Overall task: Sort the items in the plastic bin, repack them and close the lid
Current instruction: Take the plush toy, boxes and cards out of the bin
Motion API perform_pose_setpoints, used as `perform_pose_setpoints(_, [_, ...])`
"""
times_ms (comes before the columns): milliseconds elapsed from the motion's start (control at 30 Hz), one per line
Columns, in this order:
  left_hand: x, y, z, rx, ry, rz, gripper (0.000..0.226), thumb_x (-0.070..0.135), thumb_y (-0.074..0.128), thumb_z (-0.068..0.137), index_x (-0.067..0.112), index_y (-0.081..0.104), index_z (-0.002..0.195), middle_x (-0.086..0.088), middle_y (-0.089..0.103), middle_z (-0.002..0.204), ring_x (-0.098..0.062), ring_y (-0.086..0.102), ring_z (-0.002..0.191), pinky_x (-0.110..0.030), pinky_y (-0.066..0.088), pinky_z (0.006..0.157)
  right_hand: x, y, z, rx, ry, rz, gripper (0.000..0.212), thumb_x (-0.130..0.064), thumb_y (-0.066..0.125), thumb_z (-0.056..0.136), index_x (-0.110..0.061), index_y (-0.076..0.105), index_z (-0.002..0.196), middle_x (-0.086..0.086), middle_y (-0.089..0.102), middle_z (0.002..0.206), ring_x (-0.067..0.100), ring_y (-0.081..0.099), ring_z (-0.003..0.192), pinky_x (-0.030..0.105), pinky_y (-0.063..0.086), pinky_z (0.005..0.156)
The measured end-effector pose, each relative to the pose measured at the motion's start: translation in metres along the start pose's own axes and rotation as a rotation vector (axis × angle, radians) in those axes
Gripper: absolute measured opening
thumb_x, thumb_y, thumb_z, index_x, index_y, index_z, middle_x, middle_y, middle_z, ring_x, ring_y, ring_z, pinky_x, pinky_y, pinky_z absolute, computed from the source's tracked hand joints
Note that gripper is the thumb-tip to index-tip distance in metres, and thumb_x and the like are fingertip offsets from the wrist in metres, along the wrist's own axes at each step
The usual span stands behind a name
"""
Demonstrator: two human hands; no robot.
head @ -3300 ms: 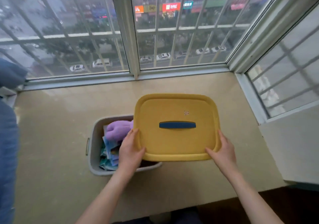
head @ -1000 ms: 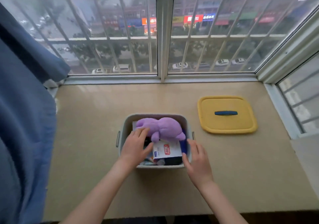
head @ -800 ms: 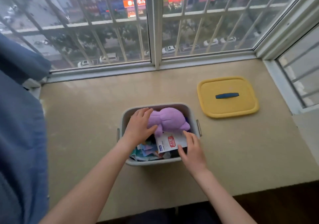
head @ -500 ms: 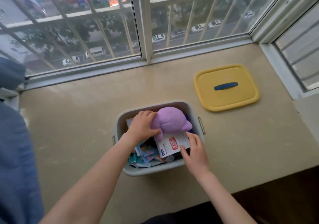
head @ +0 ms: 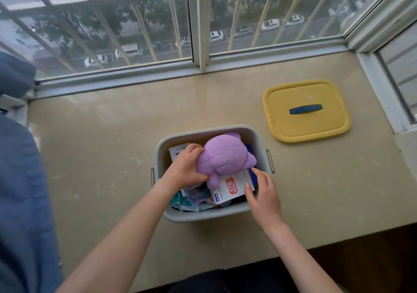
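Beige ledge (head: 101,157) fills the middle of the frame, with window glass along the top and blue cloth (head: 20,180) down the left edge. Grey bin (head: 203,216) sits at centre, open and full. Yellow lid (head: 304,123) lies flat on the ledge at right centre, well apart from the bin, blue handle (head: 305,109) facing up. Purple plush (head: 225,155) sits on top of the pile in the upper half of the bin. Left hand (head: 187,168) grips the plush's left side, fingers curled round it and thumb underneath. Right hand (head: 264,195) is at the bin's lower right, fingers spread and fairly straight, with the tips on the right edge of a white packet (head: 232,186) with a red label, just under the plush. It is touching the packet, not pinching it as far as I can tell. Loose coloured packets (head: 194,200) are jumbled in the bin's lower left. Step looks like the start of sorting: lid off, nothing out on the ledge yet, the plush being taken first. The next move likely calls for lifting the plush straight up clear of the rim and setting it on the ledge. The right hand should hold the packet down so it doesn't drag out with the plush. Plush is soft and light, so an easy grip.
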State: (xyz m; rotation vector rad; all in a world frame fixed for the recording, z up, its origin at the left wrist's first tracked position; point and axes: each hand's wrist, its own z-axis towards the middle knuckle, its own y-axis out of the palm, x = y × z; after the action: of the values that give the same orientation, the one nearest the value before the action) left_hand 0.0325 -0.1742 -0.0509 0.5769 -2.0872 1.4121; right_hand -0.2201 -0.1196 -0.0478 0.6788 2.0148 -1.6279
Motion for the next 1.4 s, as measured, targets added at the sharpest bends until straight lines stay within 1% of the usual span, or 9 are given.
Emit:
perform_pose_setpoints(167, [0.004,0.0,-0.038,0.314,-0.045,-0.095,0.061,0.035,0.077,0.059,0.014,0.059,0.113,0.004,0.055,0.115,-0.011,0.052,0.102,-0.023,0.044,0.091,-0.003,0.004,0.006,-0.065,-0.004,-0.015,0.048,-0.028,0.055,0.089,-0.004,0.052,0.131,0.011,0.058,0.12,0.028,0.054,0.11,0.036,0.045,0.095])
perform_pose_setpoints(300, [0.001,0.002,-0.072,0.485,-0.135,-0.138,0.06,0.03,0.082,0.056,0.014,0.061,0.111,0.006,0.054,0.113,-0.006,0.051,0.098,-0.008,0.034,0.087,-0.006,0.014,0.018,-0.16,0.033,-0.095,0.054,-0.027,0.061,0.092,-0.008,0.045,0.139,0.009,0.052,0.131,0.026,0.049,0.121,0.035,0.041,0.1])
perform_pose_setpoints(467, [-0.004,0.011,-0.1,0.589,-0.235,-0.202,0.064,0.035,0.078,0.058,0.012,0.061,0.115,0.009,0.054,0.114,-0.004,0.052,0.101,-0.003,0.033,0.09,-0.005,0.027,0.029,-0.258,0.043,-0.16,0.064,-0.04,0.058,0.092,-0.014,0.037,0.145,0.004,0.044,0.144,0.023,0.039,0.132,0.037,0.038,0.107])
perform_pose_setpoints(633, [-0.012,0.014,-0.107,0.6,-0.249,-0.193,0.065,0.025,0.085,0.058,0.009,0.061,0.116,0.003,0.056,0.114,-0.011,0.055,0.103,-0.007,0.035,0.094,0.005,0.026,0.054,-0.554,-0.294,-0.288,0.077,-0.032,0.066,0.077,-0.02,0.036,0.147,0.0,0.041,0.149,0.021,0.026,0.144,0.036,0.022,0.118])
perform_pose_setpoints(833, [-0.012,0.012,-0.103,0.591,-0.235,-0.199,0.065,0.042,0.074,0.06,0.008,0.061,0.114,0.0,0.057,0.114,-0.011,0.054,0.103,-0.012,0.038,0.094,-0.008,0.022,0.092,-0.768,-0.385,-0.596,0.069,-0.042,0.07,0.073,-0.024,0.046,0.136,-0.002,0.053,0.129,0.021,0.048,0.12,0.04,0.037,0.096])
perform_pose_setpoints(933, [-0.011,0.013,-0.103,0.598,-0.243,-0.207,0.065,0.042,0.073,0.06,0.009,0.061,0.115,0.001,0.058,0.114,-0.013,0.055,0.103,-0.013,0.039,0.094,-0.015,0.019,0.102,-0.783,-0.41,-0.643,0.052,-0.04,0.069,0.08,-0.024,0.053,0.127,-0.001,0.059,0.12,0.024,0.054,0.11,0.036,0.04,0.082])
perform_pose_setpoints(1067, [-0.005,0.011,-0.107,0.603,-0.27,-0.223,0.066,0.043,0.074,0.059,0.01,0.061,0.115,0.003,0.057,0.114,-0.01,0.055,0.103,-0.01,0.037,0.093,-0.011,0.012,0.1,-0.806,-0.388,-0.597,0.041,-0.036,0.063,0.088,-0.025,0.055,0.126,0.0,0.062,0.12,0.021,0.055,0.107,0.038,0.047,0.086])
perform_pose_setpoints(1167, [0.001,0.008,-0.112,0.616,-0.287,-0.257,0.066,0.043,0.072,0.058,0.011,0.061,0.114,0.005,0.056,0.114,-0.008,0.054,0.102,-0.006,0.035,0.092,-0.01,0.005,0.093,-0.798,-0.299,-0.43,0.036,-0.029,0.065,0.089,-0.021,0.054,0.122,0.001,0.061,0.118,0.02,0.057,0.106,0.035,0.047,0.088])
perform_pose_setpoints(1400, [0.021,-0.015,-0.125,0.74,-0.25,-0.209,0.061,0.027,0.082,0.057,0.009,0.062,0.112,0.004,0.057,0.109,-0.009,0.053,0.099,-0.006,0.033,0.093,-0.008,-0.034,0.07,-0.548,-0.252,-0.217,0.027,-0.02,0.059,0.092,-0.026,0.052,0.118,0.006,0.058,0.107,0.022,0.058,0.097,0.038,0.048,0.084])
